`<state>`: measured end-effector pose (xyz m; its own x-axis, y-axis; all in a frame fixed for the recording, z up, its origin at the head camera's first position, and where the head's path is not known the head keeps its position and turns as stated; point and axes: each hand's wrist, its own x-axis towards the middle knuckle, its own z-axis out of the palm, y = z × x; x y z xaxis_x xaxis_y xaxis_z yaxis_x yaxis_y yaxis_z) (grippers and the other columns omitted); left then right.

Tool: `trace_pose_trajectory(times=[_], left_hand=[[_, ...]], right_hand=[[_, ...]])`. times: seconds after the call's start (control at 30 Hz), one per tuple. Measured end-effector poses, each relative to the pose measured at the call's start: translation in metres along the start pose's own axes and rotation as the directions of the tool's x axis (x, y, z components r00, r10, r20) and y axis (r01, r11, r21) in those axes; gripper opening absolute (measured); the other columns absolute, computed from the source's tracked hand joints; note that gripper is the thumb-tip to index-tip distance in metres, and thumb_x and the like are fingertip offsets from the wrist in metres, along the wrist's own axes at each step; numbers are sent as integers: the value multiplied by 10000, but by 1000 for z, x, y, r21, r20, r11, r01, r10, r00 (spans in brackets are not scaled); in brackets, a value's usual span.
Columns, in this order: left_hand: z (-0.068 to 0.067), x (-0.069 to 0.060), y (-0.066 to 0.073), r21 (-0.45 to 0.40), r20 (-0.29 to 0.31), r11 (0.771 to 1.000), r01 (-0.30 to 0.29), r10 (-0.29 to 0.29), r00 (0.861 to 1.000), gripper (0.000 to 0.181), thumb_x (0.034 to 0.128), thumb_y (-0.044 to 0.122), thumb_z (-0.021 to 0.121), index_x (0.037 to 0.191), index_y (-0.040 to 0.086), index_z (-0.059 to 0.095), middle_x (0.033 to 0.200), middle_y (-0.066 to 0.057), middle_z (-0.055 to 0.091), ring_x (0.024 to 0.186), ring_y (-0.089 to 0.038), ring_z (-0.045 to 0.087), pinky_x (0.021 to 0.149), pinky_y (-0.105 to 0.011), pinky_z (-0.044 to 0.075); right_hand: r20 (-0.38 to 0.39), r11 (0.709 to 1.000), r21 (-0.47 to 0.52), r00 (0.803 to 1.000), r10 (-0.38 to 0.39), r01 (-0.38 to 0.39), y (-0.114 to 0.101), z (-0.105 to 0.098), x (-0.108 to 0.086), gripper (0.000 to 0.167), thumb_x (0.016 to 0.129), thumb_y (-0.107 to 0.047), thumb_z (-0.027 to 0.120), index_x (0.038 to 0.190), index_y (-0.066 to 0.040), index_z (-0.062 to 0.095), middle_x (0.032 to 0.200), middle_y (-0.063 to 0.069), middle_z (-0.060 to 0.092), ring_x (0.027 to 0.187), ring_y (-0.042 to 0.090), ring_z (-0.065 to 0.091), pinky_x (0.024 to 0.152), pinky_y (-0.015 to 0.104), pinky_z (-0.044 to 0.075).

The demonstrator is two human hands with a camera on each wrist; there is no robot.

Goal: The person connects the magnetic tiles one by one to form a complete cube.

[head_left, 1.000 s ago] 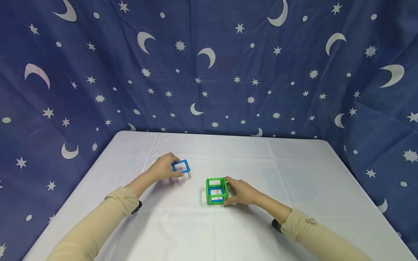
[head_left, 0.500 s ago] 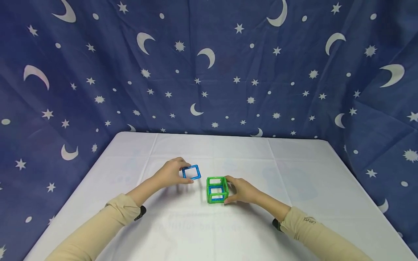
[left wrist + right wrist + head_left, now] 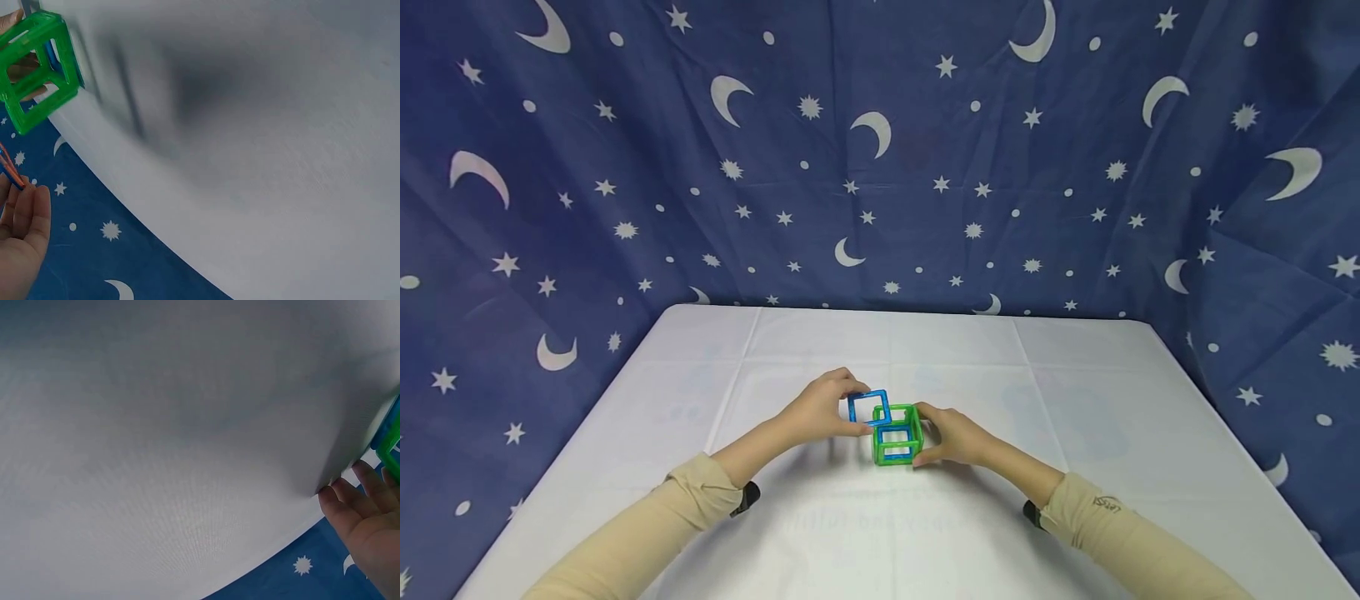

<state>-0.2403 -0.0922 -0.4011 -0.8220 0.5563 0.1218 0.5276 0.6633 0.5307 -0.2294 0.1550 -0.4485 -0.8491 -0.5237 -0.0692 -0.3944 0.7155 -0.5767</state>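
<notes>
While my right hand [image 3: 951, 435] grips the green cube [image 3: 898, 445] at its fingertips, my left hand [image 3: 822, 410] pinches a blue frame [image 3: 887, 407] between thumb and fingers; firm bracing and squarely matched edges should help.

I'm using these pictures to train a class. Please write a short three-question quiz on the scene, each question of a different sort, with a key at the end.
1. Multiple choice: in the head view, the blue square frame in the left hand overlaps which corner of the green-sided box?
A) near right
B) far left
C) far right

2. True or false: the right hand holds the box at its right side.

3. Fill in the colour: the bottom square, seen inside the box, is ____.

Key: 1. B, far left. 2. True. 3. Blue.
</notes>
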Motion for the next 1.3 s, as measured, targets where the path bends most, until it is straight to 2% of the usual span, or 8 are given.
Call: trace_pose_trajectory(times=[0.27,0.5,0.8,1.07,1.13,1.2,1.23,1.3], left_hand=[[14,5,11,-12,18,999,-40,41,999,509,715,308,817,1140,83,651,1019,7,582,957,-144,516,865,-334,497],[25,7,20,-45,4,999,-22,23,1000,524,712,303,821,1139,57,646,1059,-36,586,1019,-181,504,889,-366,493],[34,6,15,-78,2,997,-17,17,1000,564,718,310,822,1183,61,625,1109,-33,562,1051,-189,506,913,-376,486],[39,6,11,-154,21,988,-8,11,1000,674,754,325,791,1314,54,531,1309,-86,550,1207,-288,521,1004,-465,452],[40,3,10,-215,22,976,33,-29,999,744,779,344,766,1385,51,450,1373,-125,502,1226,-317,513,1001,-463,458],[41,-1,8,-304,24,948,94,-91,996,786,814,345,733,1440,48,362,1414,-178,453,1226,-351,516,976,-452,481],[41,-4,7,-349,31,928,130,-127,991,788,837,337,711,1456,40,325,1418,-206,441,1210,-362,529,952,-442,499],[42,-11,5,-463,68,861,210,-201,977,737,890,277,656,1464,5,282,1397,-263,443,1167,-380,560,902,-426,528]], right_hand=[[25,999,24,999,-28,27,-2,-3,-1,770,707,-285,825,1316,15,460,1307,172,567,1242,360,506,1048,492,400],[16,998,36,998,-54,53,-2,-4,-1,714,715,-274,819,1280,-2,477,1280,163,587,1234,364,512,1050,503,395],[7,998,36,998,-58,57,0,-2,-3,701,722,-274,815,1278,-15,475,1286,169,585,1235,366,512,1043,506,400],[32,999,28,999,-38,37,0,-6,-3,740,733,-270,808,1316,7,445,1323,188,552,1258,372,488,1059,502,384],[63,999,40,998,-25,23,-1,-9,-4,769,745,-252,800,1351,16,409,1362,200,513,1289,380,451,1079,507,357],[97,999,54,995,-6,1,-1,-12,-5,790,761,-225,788,1385,26,372,1402,211,466,1322,389,404,1099,515,323],[113,998,55,994,6,-12,-1,-13,-6,792,772,-214,779,1398,31,359,1418,215,446,1335,390,385,1107,516,310],[130,999,36,991,17,-22,-1,-14,-8,766,801,-206,752,1412,26,353,1431,205,434,1347,379,373,1112,503,306]])
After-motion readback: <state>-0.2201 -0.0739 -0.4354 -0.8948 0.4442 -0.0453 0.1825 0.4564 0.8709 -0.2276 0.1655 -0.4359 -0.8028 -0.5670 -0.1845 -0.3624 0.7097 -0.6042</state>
